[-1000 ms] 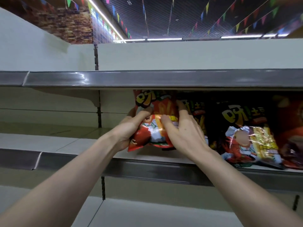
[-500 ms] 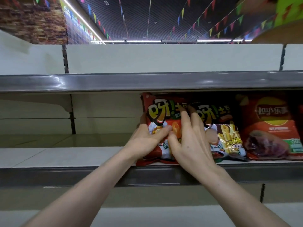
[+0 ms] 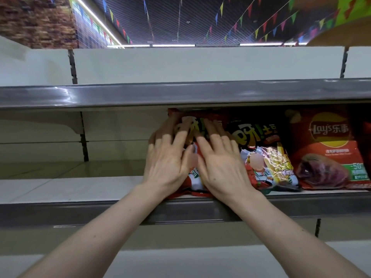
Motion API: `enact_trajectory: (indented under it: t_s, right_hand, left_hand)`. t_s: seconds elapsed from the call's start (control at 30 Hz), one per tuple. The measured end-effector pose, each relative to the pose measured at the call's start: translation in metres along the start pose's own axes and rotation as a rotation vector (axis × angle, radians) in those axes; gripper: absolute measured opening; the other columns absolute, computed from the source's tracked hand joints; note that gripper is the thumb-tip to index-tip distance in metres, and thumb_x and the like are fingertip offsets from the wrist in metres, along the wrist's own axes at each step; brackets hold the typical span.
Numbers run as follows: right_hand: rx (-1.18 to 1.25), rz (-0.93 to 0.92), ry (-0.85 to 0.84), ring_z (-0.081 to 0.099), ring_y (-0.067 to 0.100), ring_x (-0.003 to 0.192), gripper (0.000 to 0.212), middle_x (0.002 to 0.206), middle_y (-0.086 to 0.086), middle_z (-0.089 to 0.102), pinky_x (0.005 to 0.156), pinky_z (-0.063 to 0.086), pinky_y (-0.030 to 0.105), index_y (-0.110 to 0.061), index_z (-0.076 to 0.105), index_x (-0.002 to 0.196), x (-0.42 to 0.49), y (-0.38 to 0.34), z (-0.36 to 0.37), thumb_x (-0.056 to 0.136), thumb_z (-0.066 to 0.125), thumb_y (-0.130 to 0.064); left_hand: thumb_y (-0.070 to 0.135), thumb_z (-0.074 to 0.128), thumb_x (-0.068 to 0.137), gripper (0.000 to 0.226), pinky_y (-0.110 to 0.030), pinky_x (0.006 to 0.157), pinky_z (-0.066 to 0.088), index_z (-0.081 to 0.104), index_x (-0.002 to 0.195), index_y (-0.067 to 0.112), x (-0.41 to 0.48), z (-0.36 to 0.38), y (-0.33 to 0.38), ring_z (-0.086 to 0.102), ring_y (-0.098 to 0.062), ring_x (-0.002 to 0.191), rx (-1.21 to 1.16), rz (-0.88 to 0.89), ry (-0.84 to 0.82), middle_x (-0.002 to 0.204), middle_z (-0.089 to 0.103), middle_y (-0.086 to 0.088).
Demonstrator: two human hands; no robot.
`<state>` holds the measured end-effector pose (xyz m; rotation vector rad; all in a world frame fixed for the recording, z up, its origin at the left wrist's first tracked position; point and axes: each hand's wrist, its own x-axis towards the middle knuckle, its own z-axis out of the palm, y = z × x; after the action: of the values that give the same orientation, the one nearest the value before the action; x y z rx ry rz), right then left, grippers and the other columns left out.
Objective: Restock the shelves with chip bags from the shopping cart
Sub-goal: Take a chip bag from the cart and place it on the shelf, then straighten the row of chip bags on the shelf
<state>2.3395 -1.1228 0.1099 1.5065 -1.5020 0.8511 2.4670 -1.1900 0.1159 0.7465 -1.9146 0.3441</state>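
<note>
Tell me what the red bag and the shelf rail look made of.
Red chip bag: looks like printed plastic film, glossy. The black bag beside it shows crinkled glints. Lower shelf rail: grey, semi-gloss, plastic strip or coated metal, cannot tell; the upper rail carries soft light streaks.

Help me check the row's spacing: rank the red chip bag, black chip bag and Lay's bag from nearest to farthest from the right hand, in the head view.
1. Red chip bag: leftmost in the row, touched by the right hand, whose flat fingers press on it.
2. Black chip bag: immediately right of that hand.
3. Lay's bag: far right of the row.
</note>
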Motion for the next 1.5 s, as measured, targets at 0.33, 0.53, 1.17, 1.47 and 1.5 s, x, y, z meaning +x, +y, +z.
enact_trajectory:
  t_s: [0.33,0.53,1.17,1.47,1.5]
  right_hand:
    - [0.03,0.091,0.083,0.055,0.038,0.086,0.043,0.109,0.024,0.061,0.075,0.049,0.044,-0.009,0.059,0.122,0.005,0.041,-0.017,0.086,0.041,-0.022]
    - [-0.164,0.323,-0.243,0.053,0.042,0.116,0.048,0.12,0.023,0.062,0.096,0.037,0.049,-0.006,0.062,0.122,-0.002,0.063,-0.022,0.094,0.046,-0.041]
    - [-0.3,0.323,-0.326,0.056,0.034,0.108,0.047,0.105,0.014,0.068,0.1,0.029,0.046,-0.013,0.067,0.102,-0.002,0.057,-0.024,0.099,0.034,-0.047]
    - [-0.13,0.204,-0.073,0.055,0.044,0.114,0.055,0.127,0.026,0.058,0.093,0.039,0.054,-0.008,0.06,0.127,-0.004,0.042,-0.017,0.094,0.035,-0.044]
    - [-0.093,0.174,-0.029,0.056,0.044,0.111,0.055,0.129,0.026,0.057,0.09,0.042,0.053,-0.008,0.061,0.127,-0.002,0.036,-0.015,0.093,0.035,-0.043]
  left_hand:
    - [0.033,0.041,0.09,0.04,-0.039,0.079,0.042,0.062,0.114,0.008,0.007,-0.001,0.015,0.06,-0.036,0.091,0.141,0.194,0.025,0.108,0.064,-0.013]
    - [0.053,0.044,0.091,0.046,-0.033,0.065,0.03,0.063,0.117,0.021,0.007,0.003,0.037,0.063,-0.031,0.078,0.263,0.178,-0.211,0.091,0.068,-0.006]
    - [0.064,0.022,0.096,0.057,-0.04,0.085,0.033,0.046,0.131,0.026,0.007,0.009,0.045,0.053,-0.029,0.108,0.352,0.046,-0.319,0.118,0.061,-0.005]
    - [0.056,0.02,0.091,0.066,-0.048,0.095,0.036,0.054,0.128,0.012,0.009,0.001,0.036,0.054,-0.039,0.113,0.126,0.034,-0.207,0.123,0.059,-0.02]
    - [0.051,0.024,0.092,0.062,-0.05,0.096,0.037,0.057,0.126,0.01,0.007,0.0,0.035,0.056,-0.041,0.109,0.139,0.043,-0.146,0.12,0.06,-0.022]
